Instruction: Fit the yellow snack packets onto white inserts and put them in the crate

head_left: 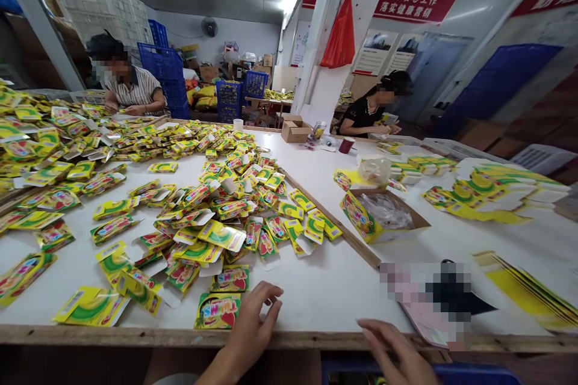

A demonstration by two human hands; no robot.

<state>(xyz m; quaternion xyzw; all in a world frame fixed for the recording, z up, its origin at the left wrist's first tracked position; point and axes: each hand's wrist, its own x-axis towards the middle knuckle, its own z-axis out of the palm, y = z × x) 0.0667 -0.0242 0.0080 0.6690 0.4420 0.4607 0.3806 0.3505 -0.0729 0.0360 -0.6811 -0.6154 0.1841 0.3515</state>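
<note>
Left hand point(253, 320) half curled, thumb and forefinger apart and nothing visible between them, a worker sits at a white worktop point(311, 295) strewn with small printed cartons point(219, 201); the right hand point(397, 349), fingers loosely extended and likewise without anything visible in its grasp, hovers by the front edge, well apart from the heap. Closest to the left hand is a front carton point(217, 311), lying flat just beside the fingers on their left, near the worktop's edge; whether skin meets cardboard cannot be told. Directly behind it rests a second carton point(230, 278), its face also up. Both are yellow and green with red fruit artwork and bright lettering that appears to read "TWINS." Beyond and to the left of them, the rest lie jumbled at every angle, some showing a curved green band on yellow, several with white end flaps sticking out. To the right, past a wooden strip point(332, 216), stands an open display box point(383, 219) holding clear plastic.
</note>
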